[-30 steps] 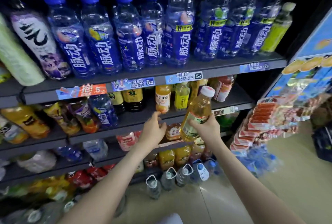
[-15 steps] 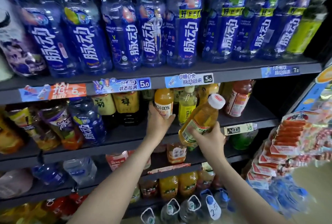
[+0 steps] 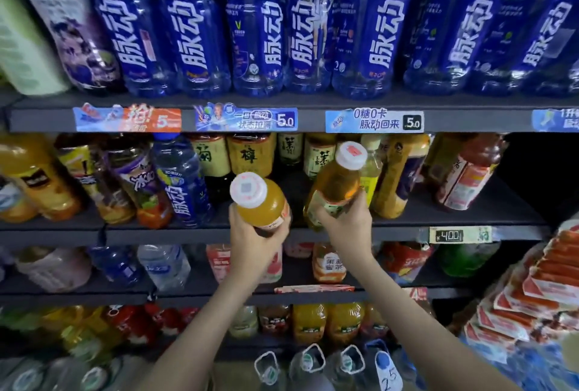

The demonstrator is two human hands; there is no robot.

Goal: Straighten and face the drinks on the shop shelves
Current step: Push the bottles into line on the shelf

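Note:
My left hand grips an orange juice bottle with a white cap, tipped towards me in front of the second shelf. My right hand holds an amber tea bottle by its lower body, its white cap leaning up and to the right. Both bottles are lifted just off the shelf's front edge. Behind them stand dark tea bottles and a yellow-labelled bottle.
Tall blue-labelled bottles fill the top shelf. A blue bottle and fruit drinks lean at the second shelf's left. Lower shelves hold more drinks; large water jugs stand on the floor. Packaged snacks hang at the right.
My left hand has pulled the orange juice bottle out of the second shelf and tipped it towards me. The right hand still holds the amber bottle, and the view has moved closer.

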